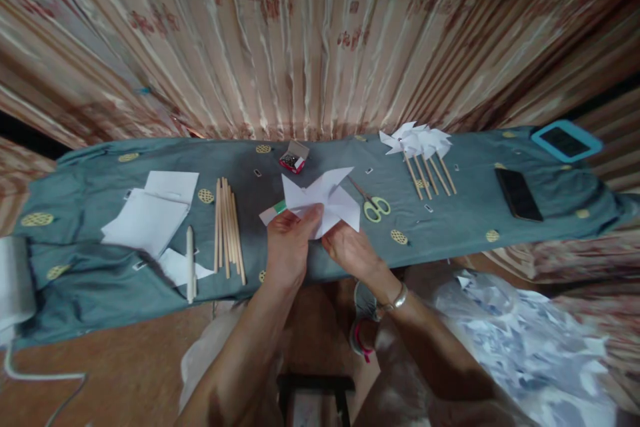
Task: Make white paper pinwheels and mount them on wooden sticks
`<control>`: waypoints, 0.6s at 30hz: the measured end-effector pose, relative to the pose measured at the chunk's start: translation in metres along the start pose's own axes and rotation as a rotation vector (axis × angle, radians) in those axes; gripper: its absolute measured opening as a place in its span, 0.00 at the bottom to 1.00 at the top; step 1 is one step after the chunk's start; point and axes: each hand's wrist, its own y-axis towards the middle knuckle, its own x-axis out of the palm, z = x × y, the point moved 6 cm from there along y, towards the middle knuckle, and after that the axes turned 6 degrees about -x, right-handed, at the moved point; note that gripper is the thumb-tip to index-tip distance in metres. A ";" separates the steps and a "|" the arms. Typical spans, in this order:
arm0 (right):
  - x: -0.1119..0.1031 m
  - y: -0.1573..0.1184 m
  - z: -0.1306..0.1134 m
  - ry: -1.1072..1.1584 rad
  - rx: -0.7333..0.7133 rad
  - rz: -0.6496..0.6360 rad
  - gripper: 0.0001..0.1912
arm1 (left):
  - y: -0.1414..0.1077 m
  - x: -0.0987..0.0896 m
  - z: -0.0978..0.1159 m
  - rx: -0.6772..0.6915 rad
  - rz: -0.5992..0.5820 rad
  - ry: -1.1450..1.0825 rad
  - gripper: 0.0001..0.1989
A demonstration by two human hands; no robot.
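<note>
Left hand [290, 240] and right hand [353, 250] — both clamped on paper pinwheel [325, 204], left thumb pressed on its face, held above the near edge of the cloth-covered table [320, 267], mid-length; scissors [373, 206] just right, wooden sticks [229, 230] to left, pin box [293, 158] toward far edge

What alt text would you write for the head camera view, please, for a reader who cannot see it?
Two bare hands, left and right, hold a white paper pinwheel over a green cloth-covered table. Wooden sticks and white paper sheets lie to the left; scissors and finished-looking pinwheels on sticks lie to the right.
</note>
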 end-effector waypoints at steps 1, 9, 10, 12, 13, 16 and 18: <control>-0.001 0.001 0.000 -0.015 0.005 -0.008 0.12 | 0.000 -0.001 0.001 0.002 0.015 0.003 0.12; 0.001 0.001 0.017 0.079 0.069 -0.006 0.08 | 0.001 -0.012 0.014 0.087 0.072 0.049 0.12; 0.001 0.001 0.019 0.099 0.073 0.004 0.07 | 0.001 -0.013 0.015 0.098 0.077 0.057 0.12; 0.003 0.002 0.023 0.145 0.080 0.029 0.07 | 0.001 -0.015 0.017 0.115 0.088 0.064 0.11; 0.003 0.002 0.024 0.174 0.079 0.044 0.07 | 0.001 -0.016 0.018 0.120 0.091 0.066 0.11; 0.004 0.000 0.030 0.286 0.083 0.110 0.07 | 0.002 -0.017 0.018 0.124 0.074 0.079 0.09; 0.002 -0.003 0.036 0.412 0.101 0.153 0.06 | 0.003 -0.018 0.017 0.120 0.064 0.095 0.09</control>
